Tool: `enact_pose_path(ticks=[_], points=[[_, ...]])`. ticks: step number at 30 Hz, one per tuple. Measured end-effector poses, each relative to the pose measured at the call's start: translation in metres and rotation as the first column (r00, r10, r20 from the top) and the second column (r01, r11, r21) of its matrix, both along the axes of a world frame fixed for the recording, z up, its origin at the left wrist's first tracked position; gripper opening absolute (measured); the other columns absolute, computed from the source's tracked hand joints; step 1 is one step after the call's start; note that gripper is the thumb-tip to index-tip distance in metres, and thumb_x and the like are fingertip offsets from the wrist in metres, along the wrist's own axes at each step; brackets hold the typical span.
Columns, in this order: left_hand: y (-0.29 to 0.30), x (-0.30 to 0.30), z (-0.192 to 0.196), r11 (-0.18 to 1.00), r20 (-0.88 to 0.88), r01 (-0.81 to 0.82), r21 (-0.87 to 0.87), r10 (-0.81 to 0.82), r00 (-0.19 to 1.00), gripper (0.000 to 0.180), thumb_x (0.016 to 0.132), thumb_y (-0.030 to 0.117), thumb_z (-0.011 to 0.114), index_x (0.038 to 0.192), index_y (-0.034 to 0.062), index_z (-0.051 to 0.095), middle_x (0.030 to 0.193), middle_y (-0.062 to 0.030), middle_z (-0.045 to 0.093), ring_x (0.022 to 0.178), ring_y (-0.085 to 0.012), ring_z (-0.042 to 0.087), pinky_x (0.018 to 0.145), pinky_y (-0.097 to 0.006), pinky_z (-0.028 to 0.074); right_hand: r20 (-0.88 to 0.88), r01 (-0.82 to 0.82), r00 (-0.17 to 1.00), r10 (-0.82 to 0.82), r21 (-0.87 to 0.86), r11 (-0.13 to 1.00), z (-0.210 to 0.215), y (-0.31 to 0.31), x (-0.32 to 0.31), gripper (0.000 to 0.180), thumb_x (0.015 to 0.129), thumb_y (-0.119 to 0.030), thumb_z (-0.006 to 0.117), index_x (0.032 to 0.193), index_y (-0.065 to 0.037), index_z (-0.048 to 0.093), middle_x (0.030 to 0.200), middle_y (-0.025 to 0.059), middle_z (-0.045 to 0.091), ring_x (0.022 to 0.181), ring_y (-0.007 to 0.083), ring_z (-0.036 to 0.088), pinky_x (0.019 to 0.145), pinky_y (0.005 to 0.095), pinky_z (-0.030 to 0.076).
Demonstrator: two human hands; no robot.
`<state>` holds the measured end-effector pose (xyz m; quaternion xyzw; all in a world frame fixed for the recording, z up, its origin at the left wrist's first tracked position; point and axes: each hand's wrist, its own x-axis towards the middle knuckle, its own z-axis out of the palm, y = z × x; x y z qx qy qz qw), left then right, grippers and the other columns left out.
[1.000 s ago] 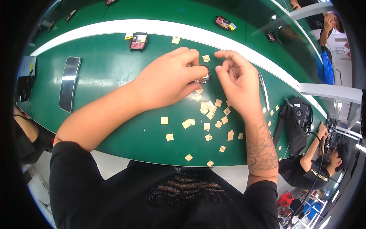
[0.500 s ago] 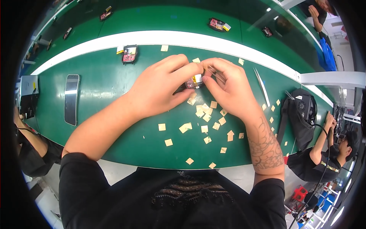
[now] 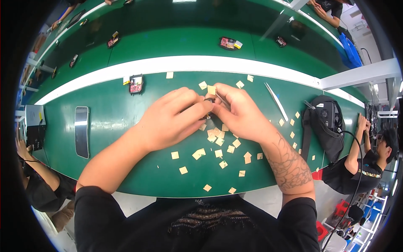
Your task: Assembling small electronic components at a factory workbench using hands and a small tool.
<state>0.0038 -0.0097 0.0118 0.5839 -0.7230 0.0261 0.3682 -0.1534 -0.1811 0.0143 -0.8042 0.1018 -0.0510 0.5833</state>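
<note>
- Hands meet over the green bench (image 3: pixel 109 122): the left hand (image 3: pixel 170 119) and the right hand (image 3: pixel 239 111) close together on a small dark component (image 3: pixel 208 101), which sits between the fingertips just above the bench surface.
- Grip state: the left fingers curl nearly shut around the component from the left; the right thumb and forefinger pinch at its upper edge, where a tan square tab (image 3: pixel 211 90) shows. How much of the component each hand bears cannot be told, as the fingers hide it.
- Good practice, as a judgement: the left hand holds the component steady while the right hand does the fine positioning, with both wrists kept low near the bench.
- Loose tan squares (image 3: pixel 216 143) lie scattered just below and to the right of the hands; sweeping forearms would likely disturb them.
- Metal tweezers (image 3: pixel 276 101) lie near the right hand, unused.
- A dark phone (image 3: pixel 81 131) lies well apart to the left.
</note>
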Motion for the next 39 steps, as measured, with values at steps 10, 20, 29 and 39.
enact_pose_path(ticks=[10,20,29,39], points=[[-0.006,-0.004,0.007,0.993,-0.387,-0.04,0.107,0.079,0.919,0.037,0.088,-0.007,0.078,0.121,0.0018,0.065,0.108,-0.0076,0.068,0.09,-0.0204,0.069,0.075,-0.032,0.057,0.02,0.067,0.997,-0.068,0.052,0.996,0.002,-0.001,0.001,0.006,0.103,0.0,0.063,0.108,0.002,0.063,0.09,0.0043,0.064,0.085,0.0089,0.058,0.078,0.0291,0.051],[-0.011,-0.008,0.006,0.925,-0.701,0.054,0.375,0.245,0.67,0.019,0.098,-0.011,0.068,0.108,-0.0002,0.056,0.099,-0.0058,0.069,0.09,-0.006,0.065,0.076,-0.024,0.054,0.186,0.142,0.973,-0.133,-0.035,0.989,-0.001,0.008,0.001,0.011,0.097,0.0,0.066,0.101,0.002,0.056,0.092,0.0179,0.066,0.08,0.0314,0.067,0.072,0.0419,0.054],[-0.078,0.05,0.015,0.873,-0.354,-0.244,0.423,0.407,0.842,0.012,0.098,-0.001,0.069,0.106,0.0004,0.061,0.087,-0.0014,0.068,0.079,-0.0041,0.06,0.071,-0.025,0.049,0.319,0.503,0.849,-0.422,-0.241,0.83,-0.001,-0.003,0.004,0.025,0.103,-0.02,0.068,0.118,-0.002,0.062,0.109,0.0168,0.068,0.092,0.0353,0.068,0.081,0.0458,0.055],[-0.19,0.11,0.002,0.791,0.232,-0.446,0.419,0.382,0.895,0.032,0.089,0.017,0.075,0.119,0.0071,0.073,0.106,-0.0172,0.072,0.106,-0.0388,0.071,0.097,-0.047,0.056,0.494,0.456,0.802,-0.335,-0.144,0.878,-0.007,-0.012,0.004,0.018,0.11,-0.009,0.054,0.098,0.002,0.061,0.085,0.0171,0.065,0.075,0.0327,0.065,0.073,0.0391,0.053]])
